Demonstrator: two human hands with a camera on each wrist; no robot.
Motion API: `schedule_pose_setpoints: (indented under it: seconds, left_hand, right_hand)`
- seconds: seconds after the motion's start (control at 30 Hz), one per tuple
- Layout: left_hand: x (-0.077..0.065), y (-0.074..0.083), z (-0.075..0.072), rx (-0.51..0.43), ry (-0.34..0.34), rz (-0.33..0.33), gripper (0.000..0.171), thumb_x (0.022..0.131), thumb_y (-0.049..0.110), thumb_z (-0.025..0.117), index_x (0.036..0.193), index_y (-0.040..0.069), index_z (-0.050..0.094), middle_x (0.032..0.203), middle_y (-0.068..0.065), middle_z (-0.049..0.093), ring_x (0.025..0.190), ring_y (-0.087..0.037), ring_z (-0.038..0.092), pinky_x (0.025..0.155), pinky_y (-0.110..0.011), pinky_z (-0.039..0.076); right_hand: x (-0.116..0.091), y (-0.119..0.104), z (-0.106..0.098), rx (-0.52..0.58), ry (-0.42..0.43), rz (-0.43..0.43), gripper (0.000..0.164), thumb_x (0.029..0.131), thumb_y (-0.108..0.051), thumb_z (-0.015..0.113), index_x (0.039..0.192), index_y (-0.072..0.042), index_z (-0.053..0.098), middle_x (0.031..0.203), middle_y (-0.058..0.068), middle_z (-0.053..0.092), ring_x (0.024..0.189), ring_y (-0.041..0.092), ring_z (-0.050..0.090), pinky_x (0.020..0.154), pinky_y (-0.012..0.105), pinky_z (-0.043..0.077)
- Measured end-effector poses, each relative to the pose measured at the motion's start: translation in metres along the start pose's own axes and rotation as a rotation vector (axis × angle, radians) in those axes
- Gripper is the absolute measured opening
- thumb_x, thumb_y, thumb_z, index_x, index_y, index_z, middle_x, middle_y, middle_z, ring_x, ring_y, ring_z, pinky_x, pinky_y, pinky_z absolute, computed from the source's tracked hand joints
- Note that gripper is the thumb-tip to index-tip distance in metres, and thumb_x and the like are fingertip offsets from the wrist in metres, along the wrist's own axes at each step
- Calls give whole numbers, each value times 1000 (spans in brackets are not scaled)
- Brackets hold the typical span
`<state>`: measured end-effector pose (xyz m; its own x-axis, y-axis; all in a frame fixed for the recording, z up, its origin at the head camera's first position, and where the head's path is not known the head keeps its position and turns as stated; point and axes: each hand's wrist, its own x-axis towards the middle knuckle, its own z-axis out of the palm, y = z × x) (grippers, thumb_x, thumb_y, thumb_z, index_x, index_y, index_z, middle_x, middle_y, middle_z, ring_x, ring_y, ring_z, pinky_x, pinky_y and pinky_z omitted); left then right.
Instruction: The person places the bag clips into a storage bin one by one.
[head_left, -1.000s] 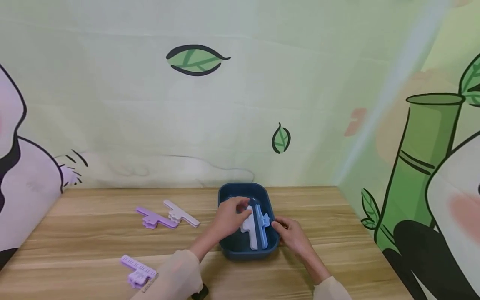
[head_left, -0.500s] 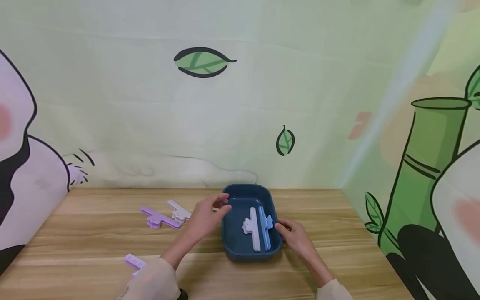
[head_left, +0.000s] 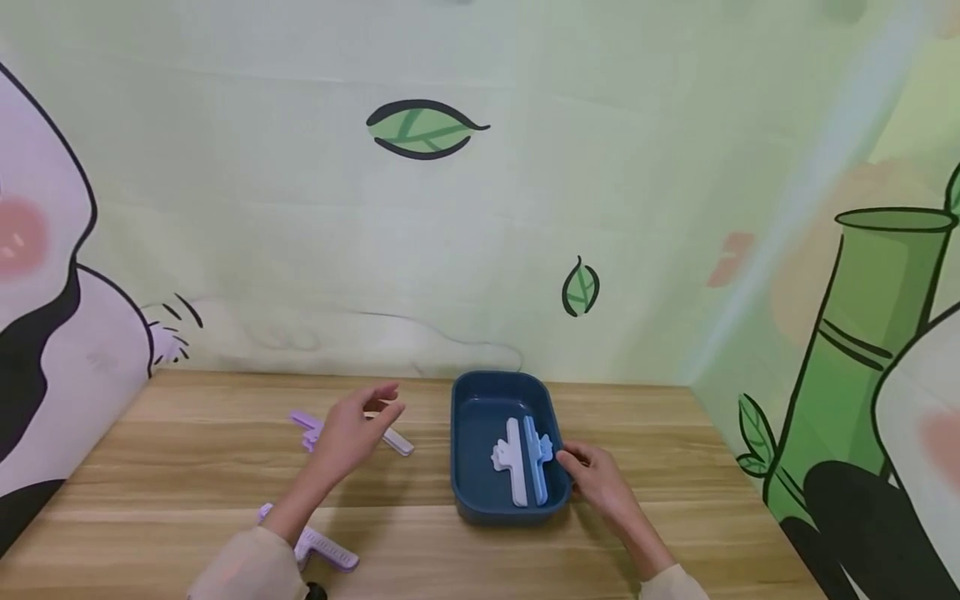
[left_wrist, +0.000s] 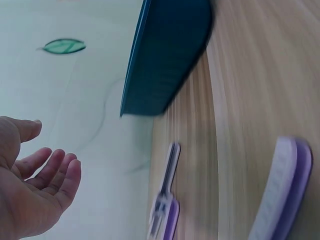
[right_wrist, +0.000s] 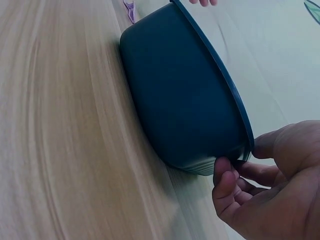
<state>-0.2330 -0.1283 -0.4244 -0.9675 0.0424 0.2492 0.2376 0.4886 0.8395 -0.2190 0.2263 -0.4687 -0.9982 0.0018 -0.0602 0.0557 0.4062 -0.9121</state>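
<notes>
A dark blue plastic bin [head_left: 472,467] holds a white bag clip [head_left: 515,467] and a light blue bag clip [head_left: 534,467], lying lengthwise side by side. My right hand [head_left: 602,482] grips the bin's right rim, thumb at the lip and fingers bent against the outer wall, as the right wrist view shows. Left of the bin, my left hand [head_left: 351,433] hovers with relaxed fingers and nothing in them. It partly covers a purple clip [head_left: 306,422] and a whitish clip [head_left: 397,442] on the table. Nearer the front, a lilac clip [head_left: 327,548] lies partly behind the left forearm.
The wooden table [head_left: 420,558] ends at the back against a pale green cloth backdrop [head_left: 480,208] printed with leaves, bamboo and pandas. The bin stands close to that back edge. A dark band [head_left: 317,591] shows at the left wrist.
My left hand has moved left, out from over the bin to above the clips on the table. The right hand keeps its hold on the rim. The head view has shifted slightly.
</notes>
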Motion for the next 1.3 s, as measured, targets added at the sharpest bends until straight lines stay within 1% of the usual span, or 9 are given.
schedule_pose_setpoints:
  seconds: [0.1,0.23,0.4,0.53,0.73,0.83,0.97,1.1,1.3]
  left_hand:
    - [-2,-7,-12,8,24,-16,42,103,24,65,137,-1,63,125,-20,69,115,-37,66,95,-51,54]
    - [-4,-15,-24,5,35,-36,44,104,25,64,139,-2,61,127,-23,67,118,-39,64,94,-51,55]
    - [-5,-23,-33,10,44,-46,42,104,21,64,138,-5,60,127,-25,67,119,-40,63,89,-46,57]
    - [-5,-28,-37,29,73,-59,40,103,15,65,136,-6,62,124,-25,69,117,-41,64,86,-43,56]
    - [-5,-37,-38,53,88,-63,38,102,11,64,133,-10,62,122,-26,69,115,-41,65,89,-45,55]
    - [-5,-41,-37,52,84,-69,39,101,10,64,133,-11,61,121,-27,69,113,-41,65,88,-43,54]
    - [-4,-45,-36,57,80,-84,39,102,11,63,134,-11,60,121,-27,69,113,-40,65,90,-44,54]
    - [-5,-49,-37,63,75,-88,39,102,11,62,134,-11,60,121,-28,68,112,-40,65,95,-50,52]
    - [-2,-56,-32,80,58,-87,40,100,10,63,134,-12,60,121,-28,69,111,-41,66,96,-51,53]
  right_hand:
    - [-1,0,0,9,3,-3,32,106,-9,57,132,9,63,113,20,70,87,25,66,69,35,57]
    - [0,0,1,-6,9,-13,32,106,-8,56,131,10,63,113,21,70,88,26,67,69,34,57]
    - [0,-2,3,-27,8,-4,32,106,-7,56,132,11,62,114,22,70,90,27,68,71,35,59]
    - [1,-6,3,-69,-5,-7,34,106,-9,56,133,11,62,115,23,70,90,27,67,72,37,60]
    - [1,-10,0,-143,-24,9,34,107,-10,55,134,9,62,115,21,69,89,27,64,73,38,59]
    - [1,-10,-2,-180,-22,27,34,107,-11,54,134,8,62,116,20,69,89,25,63,74,37,58]
    - [2,-11,-2,-194,-21,46,35,107,-13,55,135,7,62,116,18,68,88,23,61,73,36,57]
    - [2,-12,-2,-187,-29,32,35,108,-12,54,135,8,62,115,19,68,88,24,62,72,36,57]
    - [0,-13,-2,-179,-27,19,33,107,-10,54,132,8,63,112,19,69,87,24,62,72,37,58]
